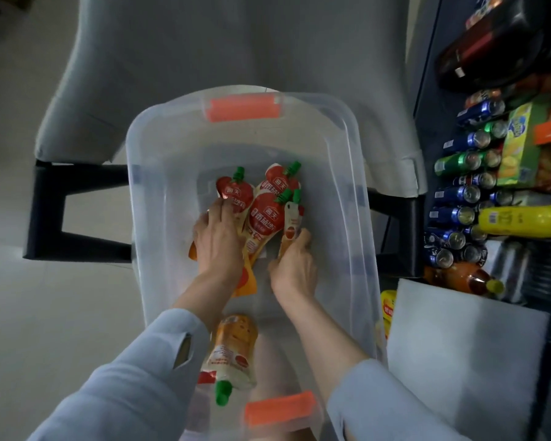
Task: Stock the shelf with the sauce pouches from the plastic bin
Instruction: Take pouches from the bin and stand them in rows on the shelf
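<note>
A clear plastic bin [357, 198] with orange handles sits below me, holding several red-and-white sauce pouches with green caps. My left hand [218, 237] reaches into the bin and grips the leftmost pouch [234, 193] near its middle. My right hand [295, 265] pinches the lower part of a narrow pouch [292, 219] on the right of the cluster. Between them lie two more pouches [265, 214]. One orange-toned pouch [233, 351] lies apart at the near end, cap toward me. The shelf [477, 186] stands at the right.
The shelf at right carries rows of blue and green cans [462, 194], a yellow bottle [522, 220], an orange-brown bottle [468, 278] and snack boxes [519, 144]. A grey panel [458, 345] lies at lower right. The bin rests on a grey seat with black frame [45, 211].
</note>
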Available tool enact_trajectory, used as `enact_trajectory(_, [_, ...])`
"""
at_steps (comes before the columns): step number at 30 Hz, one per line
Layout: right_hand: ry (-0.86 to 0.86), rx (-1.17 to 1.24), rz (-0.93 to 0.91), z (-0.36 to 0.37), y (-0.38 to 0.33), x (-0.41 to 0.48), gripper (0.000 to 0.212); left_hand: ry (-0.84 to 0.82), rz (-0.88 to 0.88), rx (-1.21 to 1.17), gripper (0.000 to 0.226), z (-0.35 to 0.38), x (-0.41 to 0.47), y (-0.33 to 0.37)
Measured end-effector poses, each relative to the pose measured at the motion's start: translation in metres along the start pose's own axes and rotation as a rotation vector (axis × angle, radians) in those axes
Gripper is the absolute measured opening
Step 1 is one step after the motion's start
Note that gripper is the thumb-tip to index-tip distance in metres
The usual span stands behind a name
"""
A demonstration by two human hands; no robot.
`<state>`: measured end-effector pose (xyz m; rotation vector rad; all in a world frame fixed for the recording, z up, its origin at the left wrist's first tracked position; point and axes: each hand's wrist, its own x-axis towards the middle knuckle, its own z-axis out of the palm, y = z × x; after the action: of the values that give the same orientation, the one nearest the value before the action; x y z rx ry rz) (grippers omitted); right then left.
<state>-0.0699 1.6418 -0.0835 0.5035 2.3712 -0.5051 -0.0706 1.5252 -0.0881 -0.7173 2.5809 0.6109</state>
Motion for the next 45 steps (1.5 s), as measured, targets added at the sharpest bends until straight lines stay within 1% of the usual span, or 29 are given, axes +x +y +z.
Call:
enact_trajectory(2, [0.001, 0.001, 0.019, 0.000, -0.001, 0.003, 0.054, 0.044, 0.013, -0.021, 0.077, -0.001, 0.001, -0.001])
enact_trajectory(4, [-0.031, 0.057, 0.063, -0.002, 0.003, 0.006, 0.047, 0.078, 0.024, -0.077, 0.088, 0.000, -0.001, 0.000])
enact_trajectory(7, [-0.109, 0.239, 0.106, -0.006, 0.014, 0.006, 0.032, 0.062, 0.038, -0.180, 0.115, 0.008, -0.004, 0.001])
enact_trajectory(8, [-0.130, 0.297, 0.101, -0.007, 0.016, 0.005, 0.028, 0.062, 0.033, -0.211, 0.121, 0.010, -0.006, 0.000])
enact_trajectory(10, [-0.156, 0.424, 0.097, -0.010, 0.018, -0.001, 0.020, 0.059, 0.032, -0.266, 0.124, 0.009, -0.012, 0.001])
enact_trajectory(12, [-0.177, 0.521, 0.103, -0.018, 0.020, -0.006, 0.012, 0.036, -0.011, -0.327, 0.117, 0.001, -0.021, 0.003])
enact_trajectory(14, [-0.187, 0.584, 0.090, -0.027, 0.023, -0.013, 0.015, -0.047, -0.046, -0.335, 0.106, -0.008, -0.032, 0.003])
enact_trajectory(15, [-0.190, 0.617, 0.078, -0.034, 0.024, -0.019, 0.018, -0.112, -0.037, -0.285, 0.097, -0.013, -0.037, 0.002])
enact_trajectory(17, [-0.201, 0.664, 0.075, -0.043, 0.025, -0.033, 0.014, -0.191, -0.010, -0.180, 0.065, -0.021, -0.045, -0.004])
enact_trajectory(18, [-0.206, 0.689, 0.085, -0.050, 0.025, -0.042, 0.015, -0.197, -0.027, -0.194, 0.048, -0.028, -0.049, -0.004])
enact_trajectory(19, [-0.211, 0.717, 0.091, -0.055, 0.024, -0.051, 0.021, -0.194, -0.056, -0.262, 0.037, -0.036, -0.052, -0.004])
enact_trajectory(21, [-0.211, 0.782, 0.079, -0.072, 0.025, -0.073, 0.028, -0.224, -0.112, -0.492, 0.035, -0.057, -0.062, 0.001])
enact_trajectory(22, [-0.209, 0.810, 0.065, -0.082, 0.026, -0.085, 0.027, -0.251, -0.129, -0.593, 0.035, -0.069, -0.069, 0.005])
enact_trajectory(24, [-0.200, 0.864, 0.034, -0.103, 0.028, -0.110, 0.022, -0.288, -0.129, -0.716, 0.029, -0.094, -0.082, 0.013])
enact_trajectory(25, [-0.186, 0.892, 0.023, -0.114, 0.028, -0.124, 0.021, -0.312, -0.117, -0.765, 0.026, -0.106, -0.090, 0.018])
enact_trajectory(27, [-0.145, 0.933, 0.003, -0.135, 0.030, -0.151, 0.025, -0.372, -0.093, -0.867, 0.023, -0.130, -0.106, 0.028])
enact_trajectory(30, [-0.086, 0.974, -0.026, -0.166, 0.033, -0.192, 0.038, -0.485, -0.027, -0.967, 0.030, -0.164, -0.134, 0.043])
enact_trajectory(33, [0.000, 1.018, -0.077, -0.199, 0.041, -0.231, 0.037, -0.526, 0.062, -1.014, 0.031, -0.195, -0.163, 0.059])
enact_trajectory(36, [0.109, 1.087, -0.100, -0.226, 0.055, -0.272, 0.025, -0.559, 0.162, -0.995, 0.025, -0.222, -0.192, 0.076])
enact_trajectory(39, [0.222, 1.145, -0.106, -0.247, 0.072, -0.312, 0.014, -0.609, 0.276, -0.950, 0.031, -0.240, -0.221, 0.098])
enact_trajectory(41, [0.318, 1.178, -0.092, -0.259, 0.087, -0.337, 0.013, -0.634, 0.366, -0.908, 0.031, -0.248, -0.242, 0.117])
enact_trajectory(45, [0.502, 1.247, -0.084, -0.277, 0.119, -0.382, 0.012, -0.714, 0.555, -0.844, 0.022, -0.258, -0.287, 0.156])
